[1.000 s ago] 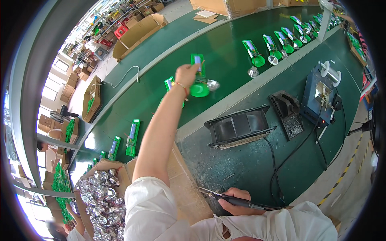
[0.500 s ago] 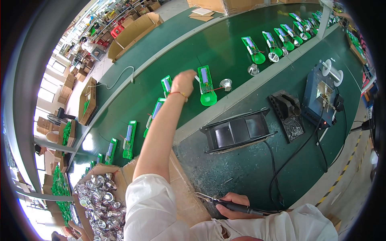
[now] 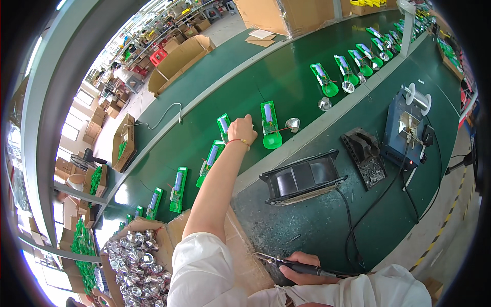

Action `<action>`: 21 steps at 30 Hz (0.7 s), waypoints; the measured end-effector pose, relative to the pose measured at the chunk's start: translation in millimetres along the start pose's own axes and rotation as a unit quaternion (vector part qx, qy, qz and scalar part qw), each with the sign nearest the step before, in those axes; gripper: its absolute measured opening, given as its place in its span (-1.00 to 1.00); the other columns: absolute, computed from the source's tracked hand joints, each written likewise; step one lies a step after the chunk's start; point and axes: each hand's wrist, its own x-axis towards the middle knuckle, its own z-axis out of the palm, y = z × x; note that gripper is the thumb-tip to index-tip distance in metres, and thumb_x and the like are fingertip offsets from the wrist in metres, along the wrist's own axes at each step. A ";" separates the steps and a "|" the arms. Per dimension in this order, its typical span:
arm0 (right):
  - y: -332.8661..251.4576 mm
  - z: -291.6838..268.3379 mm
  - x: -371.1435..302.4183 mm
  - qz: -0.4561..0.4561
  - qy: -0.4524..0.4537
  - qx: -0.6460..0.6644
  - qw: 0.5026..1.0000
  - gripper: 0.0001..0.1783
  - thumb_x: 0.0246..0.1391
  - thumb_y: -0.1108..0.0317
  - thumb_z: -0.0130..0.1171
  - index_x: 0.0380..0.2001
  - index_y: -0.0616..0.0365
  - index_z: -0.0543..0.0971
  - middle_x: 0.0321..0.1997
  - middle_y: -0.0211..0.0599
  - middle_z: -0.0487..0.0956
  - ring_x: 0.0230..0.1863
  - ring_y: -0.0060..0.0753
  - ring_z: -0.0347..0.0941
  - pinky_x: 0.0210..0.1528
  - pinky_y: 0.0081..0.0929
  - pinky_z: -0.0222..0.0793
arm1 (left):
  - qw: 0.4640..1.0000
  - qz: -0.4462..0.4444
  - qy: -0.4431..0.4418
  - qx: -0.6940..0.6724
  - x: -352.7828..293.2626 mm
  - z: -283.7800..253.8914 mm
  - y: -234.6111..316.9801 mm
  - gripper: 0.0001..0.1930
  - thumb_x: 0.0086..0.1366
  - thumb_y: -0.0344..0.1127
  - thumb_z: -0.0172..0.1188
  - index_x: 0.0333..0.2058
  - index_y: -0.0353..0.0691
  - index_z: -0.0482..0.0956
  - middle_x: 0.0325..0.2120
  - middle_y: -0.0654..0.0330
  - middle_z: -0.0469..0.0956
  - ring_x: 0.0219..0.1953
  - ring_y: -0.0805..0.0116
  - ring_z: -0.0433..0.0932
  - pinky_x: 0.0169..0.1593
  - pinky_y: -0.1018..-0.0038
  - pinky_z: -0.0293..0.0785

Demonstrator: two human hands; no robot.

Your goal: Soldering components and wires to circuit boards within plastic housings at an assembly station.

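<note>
My left hand (image 3: 242, 130) reaches out over the green belt, fingers curled; whatever is in them is hidden. Just right of it lies a green plastic housing (image 3: 269, 123) with a lilac cylindrical cell, and a silver reflector cup (image 3: 292, 124) joined to it by a red wire. Another green housing (image 3: 223, 122) sits at the hand's left, partly covered by it. Near the lower edge, my right hand (image 3: 303, 267) is closed around the black handle of a soldering iron (image 3: 294, 265), its metal tip pointing left over cardboard.
More housings (image 3: 178, 189) line the belt (image 3: 302, 61) on both sides. A cardboard box of reflector cups (image 3: 162, 240) stands lower left. On the bench are a black fan (image 3: 303, 178), an iron stand (image 3: 364, 158), a blue soldering station (image 3: 401, 133) with a solder reel (image 3: 418, 99), and cables.
The whole view has shifted, so the scene sits lower and further right. My left hand has drawn slightly away from the housing with the red wire. My right hand keeps holding the soldering iron.
</note>
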 end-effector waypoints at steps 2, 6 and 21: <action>0.4 0.1 0.1 -0.010 0.008 -0.001 1.000 -0.82 -0.17 0.42 0.30 -0.51 0.23 0.50 -0.63 -0.30 0.53 -0.62 -0.58 0.47 -0.59 -0.62 0.31 | 0.999 0.041 0.012 -0.017 1.3 2.2 -6.0 -0.75 -0.11 -0.31 0.19 -0.37 -0.19 0.60 -0.40 0.02 0.58 -0.33 0.04 0.57 -0.19 0.28 0.51; -4.1 -3.5 1.9 0.016 -0.007 0.005 1.000 -0.86 -0.15 0.47 0.28 -0.49 0.25 0.52 -0.58 -0.25 0.56 -0.57 -0.58 0.50 -0.54 -0.64 0.35 | 0.986 0.053 0.028 -0.156 8.9 8.9 -10.3 -0.78 -0.07 -0.35 0.10 -0.39 -0.12 0.64 -0.48 0.08 0.60 -0.38 0.16 0.59 -0.19 0.34 0.50; -3.2 -7.5 -2.1 0.030 -0.049 -0.019 0.998 -0.83 -0.11 0.49 0.25 -0.41 0.24 0.47 -0.50 -0.27 0.51 -0.52 -0.56 0.42 -0.45 -0.60 0.33 | 0.945 -0.010 0.207 -0.253 -189.8 -83.4 -137.3 -0.84 0.02 -0.39 0.23 -0.36 -0.23 0.61 -0.38 0.10 0.53 -0.33 0.28 0.54 -0.24 0.44 0.47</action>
